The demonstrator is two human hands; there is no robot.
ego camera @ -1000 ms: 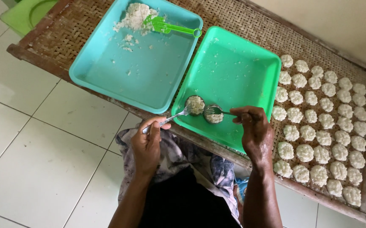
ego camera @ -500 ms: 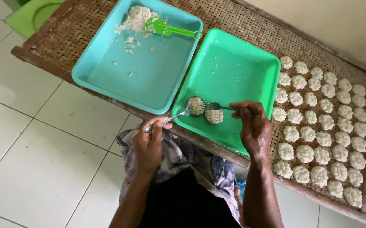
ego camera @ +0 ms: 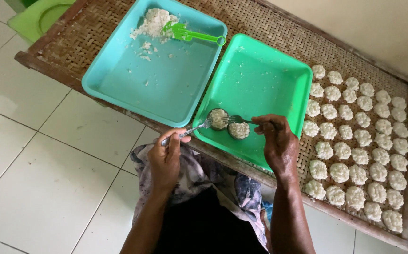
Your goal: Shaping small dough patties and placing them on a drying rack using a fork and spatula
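Two forks: one metal fork (ego camera: 192, 130) is gripped in the left hand (ego camera: 166, 157), another fork (ego camera: 239, 120) is gripped in the right hand (ego camera: 277, 141); both sets of fingers are closed on the handles.
Two round moulds: a rice-filled mould (ego camera: 218, 118) and a second mould (ego camera: 238, 130) are seen side by side at the near edge of the green tray (ego camera: 260, 75).
Step in hand: the white rice is judged to be pressed into the left mould, since both sets of tines meet at it.
Next move: steady, light pressure from both forks is called for, so the patty is packed flat and not spilled over the rim.
Position: the moulds lie between the two hands, just ahead of the fingertips, reached only through the forks.
Teal tray: a teal tray (ego camera: 133, 80) is set to the left, with a rice heap (ego camera: 153, 22) and a green plastic scoop (ego camera: 190, 34) at its far end.
Finished patties: many rice patties (ego camera: 354, 136) are laid in rows on the woven bamboo tabletop (ego camera: 279, 28), to the right of the green tray.
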